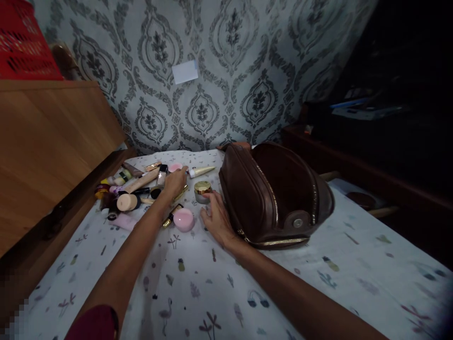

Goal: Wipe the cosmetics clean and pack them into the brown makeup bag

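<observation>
On a printed sheet (198, 283), an unzipped brown bag (244, 189) stands on the right, with a cluster of cosmetics (141, 182) to its left. Between them are the left hand (175, 182), whose finger grip I cannot tell, and the right hand (216, 217), thumb and fingers spread. A pale tube (202, 171) and a partly hidden pink case (175, 167) lie beside the left hand, a gold-lidded jar (202, 191) at the right fingertips.

From here I can't tell whether the left hand (174, 183) grips anything. Inside, the brown bag (244, 189) is too dark to read; the red basket (33, 51) is cut off at left.
</observation>
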Tool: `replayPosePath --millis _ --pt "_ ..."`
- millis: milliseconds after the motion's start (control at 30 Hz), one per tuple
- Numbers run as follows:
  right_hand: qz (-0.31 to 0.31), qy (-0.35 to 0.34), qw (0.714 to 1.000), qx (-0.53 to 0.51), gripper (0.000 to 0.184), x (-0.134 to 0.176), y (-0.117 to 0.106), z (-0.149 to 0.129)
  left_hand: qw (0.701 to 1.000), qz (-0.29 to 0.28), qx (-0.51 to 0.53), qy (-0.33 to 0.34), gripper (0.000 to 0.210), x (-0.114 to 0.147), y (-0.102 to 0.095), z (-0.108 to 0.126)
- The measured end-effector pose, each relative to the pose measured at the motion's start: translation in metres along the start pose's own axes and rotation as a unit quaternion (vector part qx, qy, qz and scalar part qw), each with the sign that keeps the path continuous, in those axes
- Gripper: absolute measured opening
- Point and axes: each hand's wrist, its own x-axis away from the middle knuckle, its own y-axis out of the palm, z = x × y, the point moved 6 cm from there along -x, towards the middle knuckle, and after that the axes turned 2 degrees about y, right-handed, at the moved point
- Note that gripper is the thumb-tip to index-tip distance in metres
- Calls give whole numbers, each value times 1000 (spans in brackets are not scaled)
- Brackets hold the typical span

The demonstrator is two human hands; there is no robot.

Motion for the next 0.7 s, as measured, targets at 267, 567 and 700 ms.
replayPosePath --millis 267,567,700 --pt "-9 10 1000 -3 38 -2 0 -1 996 -36 -11 78 31 48 -8 -5" --pt "-59 7 998 -16 45 -2 5 -1 998 39 36 14 31 96 -37 -26" --pt "-82 1 996 -20 48 -1 10 2 985 22 132 105 40 131 -38 -4"
